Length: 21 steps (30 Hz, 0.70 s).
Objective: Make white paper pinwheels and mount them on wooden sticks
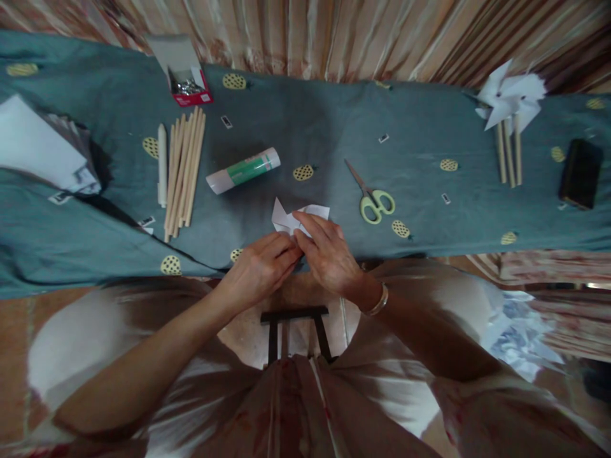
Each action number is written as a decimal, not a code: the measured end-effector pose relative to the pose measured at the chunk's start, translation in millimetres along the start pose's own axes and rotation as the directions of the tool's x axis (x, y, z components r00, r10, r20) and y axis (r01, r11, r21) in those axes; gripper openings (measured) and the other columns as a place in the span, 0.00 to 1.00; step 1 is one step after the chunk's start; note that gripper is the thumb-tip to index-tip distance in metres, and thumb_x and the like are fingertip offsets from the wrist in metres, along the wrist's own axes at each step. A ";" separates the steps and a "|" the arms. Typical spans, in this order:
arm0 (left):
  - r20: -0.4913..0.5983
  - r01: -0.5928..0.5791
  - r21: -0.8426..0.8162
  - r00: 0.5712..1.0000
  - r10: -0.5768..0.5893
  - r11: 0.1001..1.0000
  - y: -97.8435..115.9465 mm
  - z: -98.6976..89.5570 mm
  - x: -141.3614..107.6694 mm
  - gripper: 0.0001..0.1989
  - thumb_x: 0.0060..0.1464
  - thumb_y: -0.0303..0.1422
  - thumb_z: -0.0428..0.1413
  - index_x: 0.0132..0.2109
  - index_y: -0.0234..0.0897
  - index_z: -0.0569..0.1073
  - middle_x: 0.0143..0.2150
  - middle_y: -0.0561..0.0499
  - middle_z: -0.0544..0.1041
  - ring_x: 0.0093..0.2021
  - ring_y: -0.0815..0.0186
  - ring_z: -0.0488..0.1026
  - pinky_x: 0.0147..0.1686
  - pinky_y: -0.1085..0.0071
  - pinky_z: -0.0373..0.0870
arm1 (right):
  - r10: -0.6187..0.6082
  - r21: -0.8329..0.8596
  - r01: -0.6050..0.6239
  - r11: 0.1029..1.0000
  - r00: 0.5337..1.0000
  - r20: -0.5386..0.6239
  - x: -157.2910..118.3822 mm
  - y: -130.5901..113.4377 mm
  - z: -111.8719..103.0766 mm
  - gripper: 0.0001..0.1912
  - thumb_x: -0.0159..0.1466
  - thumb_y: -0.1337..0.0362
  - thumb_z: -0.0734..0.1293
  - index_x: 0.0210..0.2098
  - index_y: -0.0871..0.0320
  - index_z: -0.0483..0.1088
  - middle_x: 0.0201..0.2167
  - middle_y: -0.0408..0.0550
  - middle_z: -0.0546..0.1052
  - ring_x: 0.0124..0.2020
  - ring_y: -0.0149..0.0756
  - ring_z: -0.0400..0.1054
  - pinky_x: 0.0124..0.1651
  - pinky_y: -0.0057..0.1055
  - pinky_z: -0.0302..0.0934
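Note:
Both hands meet over a white paper pinwheel [281, 219] at the front edge of the cloth-covered table. My left hand [260, 264] has its fingers closed on the paper's near side. My right hand [327, 251] grips the same paper from the right, with fingers lying over its middle. Folded points of the paper stick out beyond the fingertips; its near part is hidden by the hands. A green and white glue stick [244, 170] lies just beyond. To the right rest scissors [375, 200] with pale green handles, their blades pointing away.
Wooden sticks [184, 172] lie at left beside a white pen-like stick [162, 165]. Behind them stands an open red box [193, 95] of small metal pieces. Paper sheets [38, 146] are stacked far left. Finished pinwheels [513, 102] and a dark phone-like object [581, 173] lie right.

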<state>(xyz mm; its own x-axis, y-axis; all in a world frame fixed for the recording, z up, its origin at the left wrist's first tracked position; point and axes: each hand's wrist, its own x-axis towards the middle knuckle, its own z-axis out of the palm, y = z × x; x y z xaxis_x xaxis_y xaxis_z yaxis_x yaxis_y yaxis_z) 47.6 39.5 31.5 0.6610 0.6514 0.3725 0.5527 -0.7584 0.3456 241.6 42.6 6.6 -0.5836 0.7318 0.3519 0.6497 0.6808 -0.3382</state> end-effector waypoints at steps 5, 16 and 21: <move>-0.027 -0.015 0.036 1.000 0.016 0.999 0.5 2.1 -1.7 0.09 0.65 0.25 0.51 0.42 0.29 0.76 0.38 0.44 0.79 0.40 0.63 0.76 0.40 0.68 0.77 | 0.039 0.080 -0.037 0.996 0.999 -0.026 -4.5 4.5 -8.4 0.21 0.70 0.71 0.55 0.58 0.56 0.66 0.67 0.58 0.63 0.69 0.47 0.56 0.65 0.52 0.58; 0.029 0.029 0.090 0.999 -0.032 0.996 -11.9 -5.6 -1.9 0.09 0.66 0.27 0.51 0.42 0.32 0.76 0.37 0.46 0.78 0.38 0.63 0.74 0.37 0.67 0.73 | 0.252 0.252 -0.238 0.938 0.967 -0.024 15.3 33.7 -28.0 0.25 0.70 0.64 0.60 0.65 0.61 0.61 0.59 0.58 0.74 0.58 0.44 0.70 0.62 0.45 0.65; 0.012 0.068 0.107 0.998 -0.069 0.992 -25.1 -17.7 -3.1 0.09 0.66 0.27 0.51 0.42 0.34 0.76 0.41 0.45 0.79 0.39 0.61 0.73 0.39 0.65 0.72 | 0.401 0.325 -0.388 0.862 0.915 0.029 14.7 34.5 -35.0 0.23 0.65 0.65 0.65 0.60 0.57 0.67 0.42 0.48 0.82 0.38 0.37 0.76 0.48 0.37 0.71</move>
<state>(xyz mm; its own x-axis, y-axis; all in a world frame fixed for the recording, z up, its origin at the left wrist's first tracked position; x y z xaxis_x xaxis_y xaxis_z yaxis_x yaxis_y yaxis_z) 22.7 56.9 36.9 0.6269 0.7021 0.3377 0.6472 -0.7106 0.2759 272.5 75.8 30.6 -0.2878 0.9441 0.1608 0.6283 0.3129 -0.7123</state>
